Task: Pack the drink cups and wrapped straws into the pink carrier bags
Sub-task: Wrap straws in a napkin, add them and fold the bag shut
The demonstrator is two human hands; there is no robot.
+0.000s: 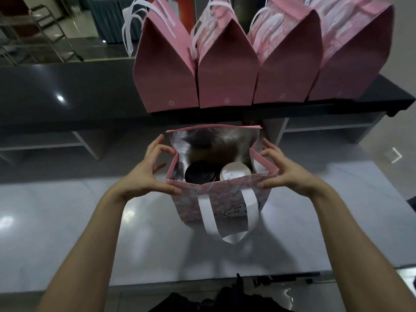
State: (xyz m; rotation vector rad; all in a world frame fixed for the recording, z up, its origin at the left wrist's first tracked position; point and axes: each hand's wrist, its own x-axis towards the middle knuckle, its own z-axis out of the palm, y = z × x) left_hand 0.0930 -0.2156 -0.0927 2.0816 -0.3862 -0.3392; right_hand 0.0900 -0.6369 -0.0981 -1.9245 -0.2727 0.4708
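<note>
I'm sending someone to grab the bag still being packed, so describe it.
On the grey counter, below the dark shelf holding four closed pink bags, stands one pink bag between two hands. Only it is open, showing a black lid and a white lid.

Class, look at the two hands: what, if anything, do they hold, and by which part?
Both hold the open pink carrier bag by its top rim: left hand pinches the left near corner, right hand the right near corner.
</note>
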